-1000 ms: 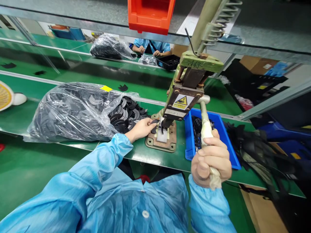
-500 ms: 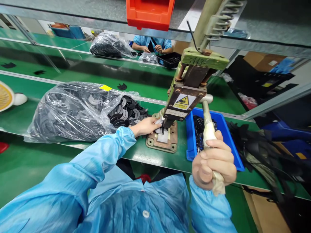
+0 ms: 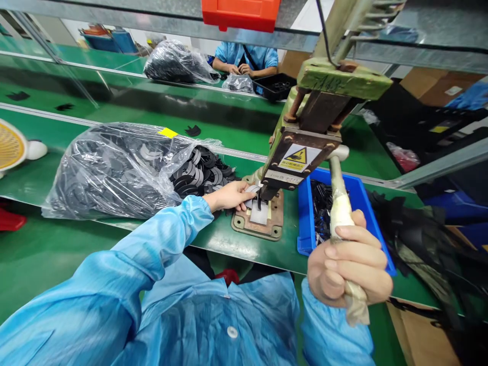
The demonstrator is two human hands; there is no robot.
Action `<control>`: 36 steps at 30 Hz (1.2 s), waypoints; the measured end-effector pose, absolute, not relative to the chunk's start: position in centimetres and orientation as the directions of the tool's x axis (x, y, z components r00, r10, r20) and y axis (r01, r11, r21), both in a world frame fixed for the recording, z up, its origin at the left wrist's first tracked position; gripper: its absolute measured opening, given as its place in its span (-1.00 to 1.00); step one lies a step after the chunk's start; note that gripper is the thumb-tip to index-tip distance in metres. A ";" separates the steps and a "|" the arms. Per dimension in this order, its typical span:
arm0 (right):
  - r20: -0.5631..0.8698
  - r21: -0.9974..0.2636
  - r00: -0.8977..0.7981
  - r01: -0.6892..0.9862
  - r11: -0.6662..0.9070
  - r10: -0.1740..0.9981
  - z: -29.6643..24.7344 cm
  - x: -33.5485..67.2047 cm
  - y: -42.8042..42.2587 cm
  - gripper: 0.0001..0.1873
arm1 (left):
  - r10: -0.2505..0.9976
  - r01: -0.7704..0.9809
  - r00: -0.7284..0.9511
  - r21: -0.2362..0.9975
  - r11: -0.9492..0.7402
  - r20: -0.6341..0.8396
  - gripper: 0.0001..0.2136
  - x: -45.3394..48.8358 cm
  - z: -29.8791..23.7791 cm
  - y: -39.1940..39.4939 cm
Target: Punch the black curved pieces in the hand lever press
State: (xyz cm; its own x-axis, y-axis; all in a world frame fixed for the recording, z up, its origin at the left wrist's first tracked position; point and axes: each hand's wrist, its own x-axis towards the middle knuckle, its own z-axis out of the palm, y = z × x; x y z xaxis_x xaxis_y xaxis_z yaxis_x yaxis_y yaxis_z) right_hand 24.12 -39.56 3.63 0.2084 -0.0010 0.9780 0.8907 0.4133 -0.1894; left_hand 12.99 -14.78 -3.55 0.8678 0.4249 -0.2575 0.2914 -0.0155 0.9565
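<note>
The left hand [image 3: 231, 195] has its thumb and fingertips pinched together on a thin, grey, curved flat piece [image 3: 252, 193], gripping its near end, while the far part reaches in beside the dark metal ram of a green-and-brown hand press [image 3: 301, 157]. The piece lies over the left side of the press's brown metal base plate [image 3: 273, 230], near a small silvery rectangular plate [image 3: 259, 215]; whether it rests on anything there is hidden by the fingers and the ram. The right hand [image 3: 351, 259] is wrapped around the press's long lever handle bound in pale tape [image 3: 340, 206], its fingers curled fully around the lower part. Left of the press, a clear plastic bag [image 3: 110, 178] spills similar dark curved pieces [image 3: 202, 173] onto the green bench; to the right sits a blue plastic bin [image 3: 303, 244] of small black parts. Judging by its thinness, the piece is probably light, rather stiff but able to flex, and perhaps a little slippery on its smooth face. The outer end away from the ram looks the best place to pinch it, keeping fingertips clear of the metal; the lever seems solid, and the tape should give the palm some grip.
</note>
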 end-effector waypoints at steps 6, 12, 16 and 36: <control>0.974 -0.183 0.220 0.892 0.412 -0.045 3.8 24.0 -39.0 -0.53 | 0.441 0.363 0.846 0.929 -0.068 -0.299 -0.73 13.0 -2.3 -15.2; 0.977 -0.135 0.190 0.906 0.401 -0.099 3.9 24.1 -38.5 -0.49 | 0.379 0.366 0.858 0.930 0.020 -0.346 -0.68 13.4 -1.7 -14.3; 0.974 -0.155 0.203 0.918 0.365 -0.097 3.9 24.2 -38.4 -0.47 | 0.349 0.337 0.877 0.940 0.045 -0.331 -0.74 13.4 -1.3 -13.9; 0.950 -0.125 0.226 0.906 0.404 -0.214 3.9 23.8 -37.3 -0.57 | 0.417 0.367 0.793 0.895 0.254 -0.443 -0.73 13.0 -1.4 -15.8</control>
State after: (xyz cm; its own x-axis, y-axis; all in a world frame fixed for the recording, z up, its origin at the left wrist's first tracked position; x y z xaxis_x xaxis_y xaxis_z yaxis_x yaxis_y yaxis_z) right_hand 23.76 -37.27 3.94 0.2262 -0.2143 0.9502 0.9063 0.4038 -0.1246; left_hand 13.05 -15.78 -1.41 0.7933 0.4171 -0.4435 0.3665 0.2544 0.8949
